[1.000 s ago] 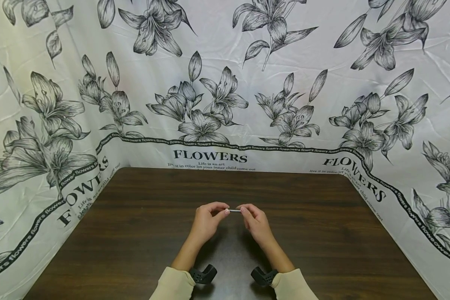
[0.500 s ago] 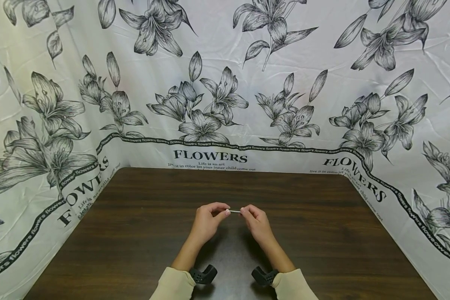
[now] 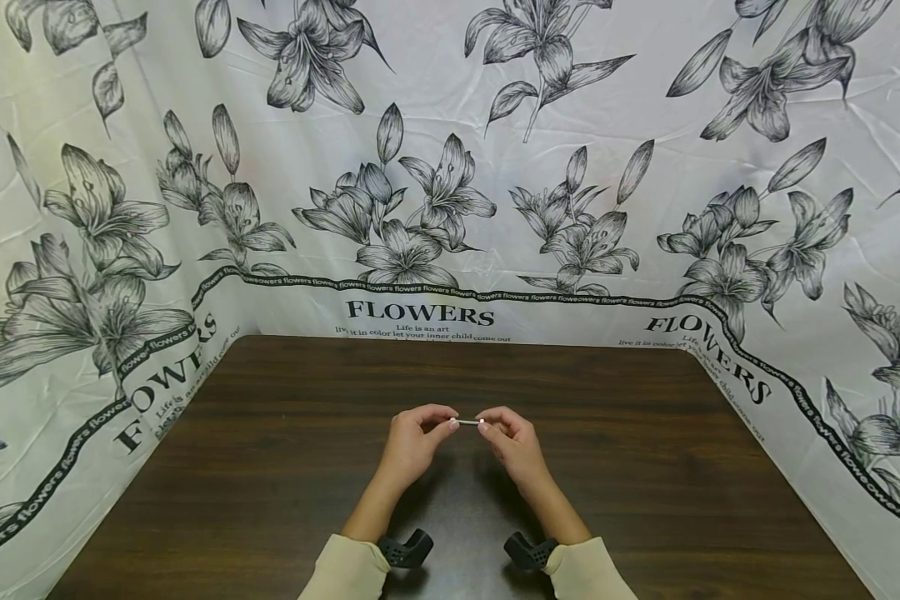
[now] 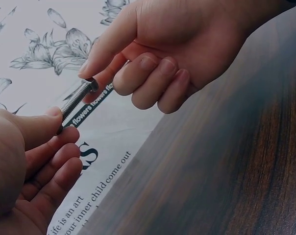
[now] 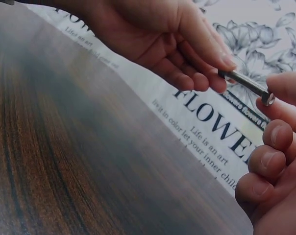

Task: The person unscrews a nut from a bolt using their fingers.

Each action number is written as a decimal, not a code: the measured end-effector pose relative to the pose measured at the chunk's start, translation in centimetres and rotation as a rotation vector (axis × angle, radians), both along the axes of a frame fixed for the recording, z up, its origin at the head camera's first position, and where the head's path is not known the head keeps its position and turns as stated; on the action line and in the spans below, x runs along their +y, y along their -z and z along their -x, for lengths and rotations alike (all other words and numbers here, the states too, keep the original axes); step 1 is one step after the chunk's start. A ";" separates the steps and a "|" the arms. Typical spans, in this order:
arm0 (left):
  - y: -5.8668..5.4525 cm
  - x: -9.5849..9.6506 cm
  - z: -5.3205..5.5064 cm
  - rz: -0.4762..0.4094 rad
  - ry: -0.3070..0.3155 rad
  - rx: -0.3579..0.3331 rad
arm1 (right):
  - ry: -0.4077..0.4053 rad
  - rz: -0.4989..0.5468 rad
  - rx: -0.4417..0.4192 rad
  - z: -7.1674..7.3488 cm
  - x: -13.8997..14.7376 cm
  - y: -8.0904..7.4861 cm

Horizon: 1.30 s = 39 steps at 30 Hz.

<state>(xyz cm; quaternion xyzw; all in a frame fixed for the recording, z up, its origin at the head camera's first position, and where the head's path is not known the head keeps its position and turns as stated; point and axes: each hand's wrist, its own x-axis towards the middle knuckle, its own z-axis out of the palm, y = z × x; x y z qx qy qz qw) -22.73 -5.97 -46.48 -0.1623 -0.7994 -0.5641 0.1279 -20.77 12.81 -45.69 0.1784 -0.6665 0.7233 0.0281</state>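
A slim metal bolt (image 3: pixel 468 422) with a threaded shaft is held level between both hands over the table. My left hand (image 3: pixel 411 446) pinches its thin end with thumb and forefinger; in the left wrist view the other fingers of that left hand (image 4: pixel 37 161) are loosely bent. My right hand (image 3: pixel 517 450) has thumb and index finger at the wider, hexagonal end. In the right wrist view this end of the bolt (image 5: pixel 246 84) sits between the fingertips of the right hand (image 5: pixel 278 147), whose other fingers are curled in.
The dark wooden table (image 3: pixel 270 467) lies beneath both hands. A white cloth (image 3: pixel 450 75) printed with black flowers and lettering hangs along its back and sides. Each wrist wears a black device, such as the left camera (image 3: pixel 407 548).
My right thumb and fingertips have shifted slightly at the bolt's end, the index finger lifting a little from the thumb. The left hand stays in place.
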 end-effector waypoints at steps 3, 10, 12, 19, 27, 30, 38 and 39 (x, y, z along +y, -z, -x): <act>-0.1 0.0 0.0 -0.002 0.001 -0.007 | 0.000 -0.007 0.016 -0.1 0.0 -0.1; -0.1 0.0 0.0 0.001 0.000 -0.005 | -0.008 0.015 0.040 -0.1 0.0 -0.1; -0.1 -0.1 0.0 0.000 -0.001 -0.006 | -0.014 0.023 0.052 -0.1 0.0 0.0; -0.1 -0.1 0.0 0.005 -0.004 -0.006 | 0.002 0.035 0.079 1.2 0.2 2.2; -0.2 0.0 -0.1 -0.007 -0.001 -0.020 | -0.005 0.044 0.099 1.5 0.3 2.9; -0.1 0.0 -0.1 -0.009 -0.001 -0.020 | -0.001 0.047 0.096 1.5 0.3 2.9; 0.0 0.0 0.1 -0.002 -0.002 -0.024 | 0.007 -0.012 -0.020 1.4 0.2 2.4; 0.0 0.0 0.1 -0.003 -0.002 -0.023 | 0.013 -0.026 -0.047 1.2 0.2 2.0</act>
